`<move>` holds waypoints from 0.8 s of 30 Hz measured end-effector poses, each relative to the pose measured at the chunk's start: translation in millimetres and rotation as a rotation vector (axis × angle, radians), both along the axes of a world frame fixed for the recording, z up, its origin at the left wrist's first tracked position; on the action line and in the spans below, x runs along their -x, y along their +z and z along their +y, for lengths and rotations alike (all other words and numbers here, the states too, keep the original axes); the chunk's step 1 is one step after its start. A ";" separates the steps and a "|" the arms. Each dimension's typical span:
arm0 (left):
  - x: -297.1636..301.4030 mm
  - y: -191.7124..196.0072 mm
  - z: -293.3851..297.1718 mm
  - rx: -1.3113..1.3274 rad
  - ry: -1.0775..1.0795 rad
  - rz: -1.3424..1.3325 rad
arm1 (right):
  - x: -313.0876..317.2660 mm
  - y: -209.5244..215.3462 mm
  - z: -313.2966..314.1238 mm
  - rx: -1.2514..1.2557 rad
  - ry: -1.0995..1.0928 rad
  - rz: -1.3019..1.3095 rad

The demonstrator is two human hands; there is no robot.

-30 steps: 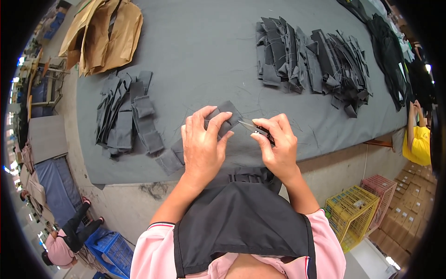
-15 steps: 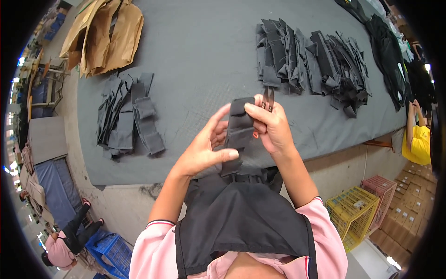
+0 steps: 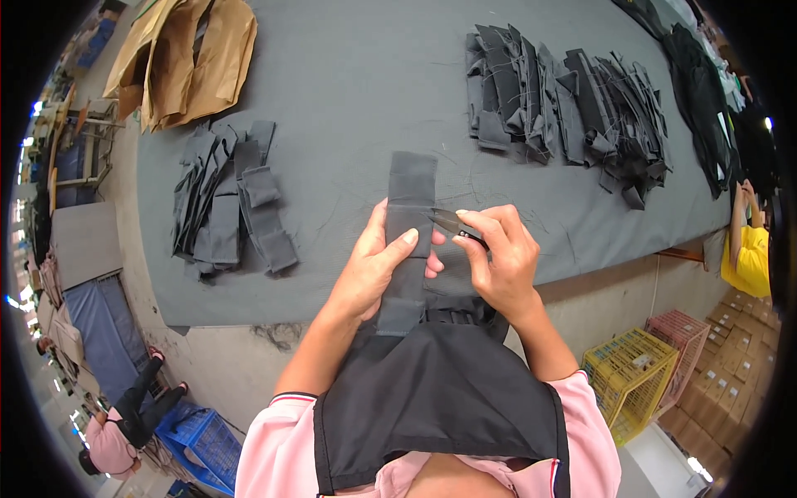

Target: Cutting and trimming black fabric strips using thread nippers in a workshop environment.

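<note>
My left hand (image 3: 374, 264) grips a long dark grey fabric strip (image 3: 412, 178), its thumb pressed on the front and fingertips showing behind the right edge. The strip stands lengthwise before me, its lower end reaching my black apron. In my right hand (image 3: 502, 257) is a small pair of black thread snips (image 3: 459, 225). Their tips touch or nearly touch the strip's right edge, just above my left thumb. A loose pile of similar grey strips (image 3: 224, 224) lies to the left on the table. Another, larger pile of strips (image 3: 573, 108) lies at the far right.
Grey cloth covers the table (image 3: 349, 91), with loose threads scattered on it. A brown paper bag (image 3: 195, 70) stands at the far left, dark garments (image 3: 699, 108) at the right edge. Yellow (image 3: 627, 373) and pink crates stand below right; a person in yellow (image 3: 747, 253) is beyond.
The strip has been straightened out and moved slightly left in my left hand. My right hand has let go of it and turned the snips so their tips meet its right edge.
</note>
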State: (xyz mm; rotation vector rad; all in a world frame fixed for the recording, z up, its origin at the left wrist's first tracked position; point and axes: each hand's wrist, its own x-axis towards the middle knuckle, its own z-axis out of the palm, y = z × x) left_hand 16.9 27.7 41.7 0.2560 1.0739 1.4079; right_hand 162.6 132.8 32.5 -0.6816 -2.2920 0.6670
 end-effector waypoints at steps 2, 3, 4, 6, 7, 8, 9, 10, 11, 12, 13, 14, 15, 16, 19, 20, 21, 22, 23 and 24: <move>0.1 2.1 -0.4 0.023 -0.007 -0.009 | -0.3 -0.2 4.3 -0.045 0.032 -0.005; 1.4 1.7 -0.8 0.022 -0.006 -0.009 | -0.1 -0.1 6.3 -0.089 0.065 -0.009; 2.9 1.4 -1.7 0.027 -0.021 -0.025 | 0.7 0.4 7.7 -0.089 0.068 -0.008; 2.2 2.2 -2.5 0.033 -0.034 -0.041 | 2.2 0.7 10.3 -0.090 0.138 0.054; 0.6 4.3 -2.0 0.037 -0.019 -0.043 | 3.0 0.0 10.6 -0.089 0.139 0.054; -0.4 5.9 -1.9 0.041 -0.006 -0.045 | 3.7 -1.3 10.7 -0.095 0.147 0.057; -0.8 6.7 -2.1 0.042 -0.006 -0.044 | 4.1 -2.1 10.4 -0.101 0.155 0.060; -1.0 7.5 -2.5 0.045 -0.006 -0.044 | 4.7 -1.2 8.8 -0.100 0.155 0.060; -1.1 8.0 -2.6 0.047 -0.007 -0.044 | 5.3 0.4 6.3 -0.116 0.134 0.039; -1.0 7.9 -2.7 0.047 -0.009 -0.044 | 5.1 1.4 4.4 -0.131 0.112 0.018; -0.8 7.4 -2.8 0.050 -0.014 -0.042 | 4.6 0.8 3.7 -0.131 0.111 0.018; -0.6 7.1 -2.8 0.053 -0.020 -0.040 | 4.0 -0.7 3.0 -0.159 0.101 0.021; -0.8 7.0 -2.8 0.052 -0.021 -0.041 | 3.2 -1.7 2.2 -0.187 0.091 0.024; -0.9 6.7 -2.8 0.055 -0.018 -0.034 | 2.2 -2.3 1.2 -0.188 0.092 0.025; -0.5 4.9 -1.3 0.052 -0.018 -0.020 | 0.2 -2.4 -0.9 -0.147 0.026 0.128; -0.9 4.5 -1.6 0.045 -0.023 -0.014 | 0.7 -1.8 -1.1 -0.079 0.040 0.073; -1.7 4.2 -2.6 0.045 -0.024 -0.016 | 0.9 -1.0 -1.8 -0.011 0.055 0.019; -0.8 3.5 -2.5 0.054 -0.046 -0.024 | 1.9 -0.8 -2.1 -0.012 0.057 0.021; 0.1 3.2 -2.3 0.063 -0.068 -0.031 | 2.4 -0.2 -3.4 -0.013 0.049 0.069; 0.5 3.4 -1.2 0.062 -0.065 -0.028 | 3.7 0.3 -3.9 -0.014 0.042 0.117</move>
